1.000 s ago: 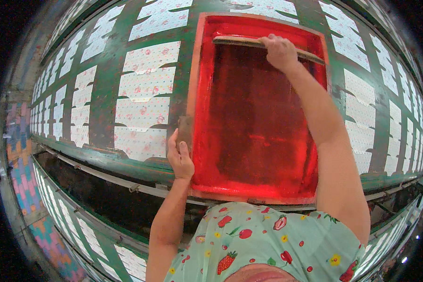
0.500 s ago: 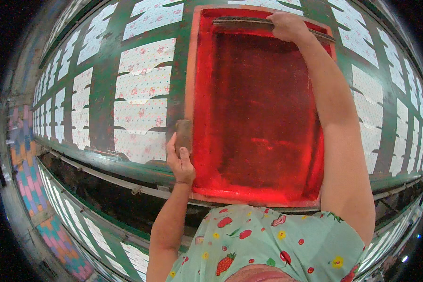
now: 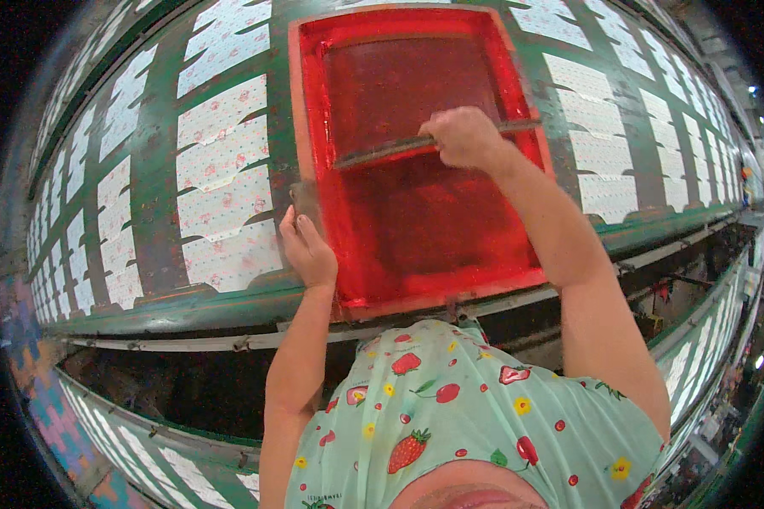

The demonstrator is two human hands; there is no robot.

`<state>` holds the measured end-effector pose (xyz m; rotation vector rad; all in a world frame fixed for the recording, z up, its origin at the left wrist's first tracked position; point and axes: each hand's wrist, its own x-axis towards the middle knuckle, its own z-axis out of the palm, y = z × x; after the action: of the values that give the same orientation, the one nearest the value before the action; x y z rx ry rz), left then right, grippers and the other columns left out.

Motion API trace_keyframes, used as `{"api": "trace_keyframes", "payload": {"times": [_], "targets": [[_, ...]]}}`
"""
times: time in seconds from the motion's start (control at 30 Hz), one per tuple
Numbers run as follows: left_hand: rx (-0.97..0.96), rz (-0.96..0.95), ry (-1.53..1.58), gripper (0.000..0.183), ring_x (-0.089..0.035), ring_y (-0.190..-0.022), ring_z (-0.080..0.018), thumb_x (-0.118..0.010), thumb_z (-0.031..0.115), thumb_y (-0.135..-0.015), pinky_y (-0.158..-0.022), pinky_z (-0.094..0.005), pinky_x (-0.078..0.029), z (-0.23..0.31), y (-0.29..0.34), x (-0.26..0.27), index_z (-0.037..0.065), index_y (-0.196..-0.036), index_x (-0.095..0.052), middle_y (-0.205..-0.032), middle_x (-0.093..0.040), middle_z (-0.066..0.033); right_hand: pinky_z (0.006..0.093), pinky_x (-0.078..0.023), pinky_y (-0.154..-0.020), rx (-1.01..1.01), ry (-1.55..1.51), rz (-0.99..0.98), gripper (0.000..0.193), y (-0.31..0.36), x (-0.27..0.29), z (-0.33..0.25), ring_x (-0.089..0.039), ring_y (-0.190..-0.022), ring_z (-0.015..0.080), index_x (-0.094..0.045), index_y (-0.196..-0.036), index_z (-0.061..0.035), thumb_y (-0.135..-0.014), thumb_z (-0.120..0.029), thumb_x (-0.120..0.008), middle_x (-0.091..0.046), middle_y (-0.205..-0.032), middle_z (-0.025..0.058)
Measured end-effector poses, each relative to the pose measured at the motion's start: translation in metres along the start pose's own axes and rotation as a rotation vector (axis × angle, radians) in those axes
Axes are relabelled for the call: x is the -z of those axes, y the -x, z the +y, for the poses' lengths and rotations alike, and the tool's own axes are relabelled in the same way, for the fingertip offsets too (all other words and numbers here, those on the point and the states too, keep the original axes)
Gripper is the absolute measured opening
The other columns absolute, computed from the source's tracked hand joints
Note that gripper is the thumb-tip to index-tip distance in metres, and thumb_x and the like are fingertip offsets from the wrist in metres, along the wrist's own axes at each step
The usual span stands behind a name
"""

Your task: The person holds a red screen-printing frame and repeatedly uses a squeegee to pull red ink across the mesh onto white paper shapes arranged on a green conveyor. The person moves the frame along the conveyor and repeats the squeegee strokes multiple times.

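A large screen-printing frame [image 3: 297, 93], its inner edges coated in bright red ink, lies on a long green table. Across its dark red mesh [image 3: 407, 81] runs a long, thin squeegee [image 3: 382, 153], slightly slanted, about midway along the screen. My right hand [image 3: 467, 140] is closed round the squeegee near its middle. At the frame's left side my left hand [image 3: 310, 248] holds a brown block [image 3: 306, 201], the thumb on the near side and the fingers partly hidden. The squeegee's lower edge is hard to make out.
White cut pieces with small red flowers and dots [image 3: 223, 182] lie in rows left of the frame, and more dotted pieces [image 3: 598, 140] lie to its right. A metal rail [image 3: 187, 343] follows the table's near edge, with a dark gap beyond it. Another table with pale pieces [image 3: 144, 454] stands lower left.
My right hand has drawn the squeegee from the screen's far end toward me, to about its middle. My left hand stays by the brown block. The whole view has shifted and turned slightly.
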<state>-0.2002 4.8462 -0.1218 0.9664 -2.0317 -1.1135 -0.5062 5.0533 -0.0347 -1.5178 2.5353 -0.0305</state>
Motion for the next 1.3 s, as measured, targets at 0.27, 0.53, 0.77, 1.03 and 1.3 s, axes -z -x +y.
{"api": "trace_keyframes", "payload": {"times": [0.27,0.53,0.77,1.03,1.3], "targets": [[-0.081,0.004,0.041,0.052,-0.064,-0.134,-0.038,-0.053,0.036,-0.12,-0.117,-0.0442,-0.047,-0.015,-0.003,0.0,-0.008,-0.148,-0.06,-0.145,-0.067,-0.0267,0.0507,-0.063,-0.088,-0.048,-0.111,0.077,0.031,0.149,-0.028,-0.109,-0.078,-0.102,0.0336,-0.083,-0.112,-0.0161,-0.083,-0.008,-0.075,-0.077,-0.103,0.0094],[-0.021,-0.026,0.101,0.056,-0.061,-0.143,-0.0391,-0.053,0.036,-0.12,-0.123,-0.0437,-0.045,-0.018,-0.002,-0.002,-0.009,-0.153,-0.058,-0.153,-0.065,-0.0277,0.0502,-0.06,-0.093,-0.078,-0.091,0.17,0.033,0.22,-0.054,-0.168,-0.073,-0.104,0.0345,-0.08,-0.115,-0.0137,-0.083,-0.017,-0.078,-0.076,-0.108,0.0103],[-0.025,-0.022,0.022,0.057,-0.059,-0.146,-0.0434,-0.053,0.037,-0.118,-0.125,-0.0487,-0.044,-0.021,-0.004,-0.003,-0.008,-0.153,-0.059,-0.155,-0.064,-0.0287,0.0529,-0.05,-0.113,-0.006,-0.222,0.215,0.068,0.252,-0.069,-0.175,-0.064,-0.127,0.0385,-0.071,-0.132,-0.0091,-0.081,-0.049,-0.092,-0.07,-0.128,0.0149],[0.023,0.062,-0.286,0.063,-0.076,-0.117,-0.0362,-0.087,0.043,-0.097,-0.105,-0.0464,-0.058,-0.006,0.001,0.001,-0.005,-0.135,-0.074,-0.131,-0.078,-0.0224,0.056,-0.048,-0.117,0.131,-0.336,0.35,0.059,0.319,-0.065,-0.118,-0.064,-0.136,0.0381,-0.072,-0.136,-0.0099,-0.095,-0.052,-0.081,-0.071,-0.138,0.0142],[0.086,0.009,-0.267,0.056,-0.08,-0.099,-0.0351,-0.091,0.044,-0.09,-0.091,-0.0477,-0.06,0.0,-0.01,-0.006,-0.005,-0.117,-0.081,-0.108,-0.084,-0.0189,0.0499,-0.057,-0.109,-0.282,-0.408,0.745,0.036,0.406,-0.084,-0.007,-0.069,-0.125,0.0382,-0.077,-0.123,-0.0065,-0.088,-0.011,-0.086,-0.074,-0.129,0.0141]]}}
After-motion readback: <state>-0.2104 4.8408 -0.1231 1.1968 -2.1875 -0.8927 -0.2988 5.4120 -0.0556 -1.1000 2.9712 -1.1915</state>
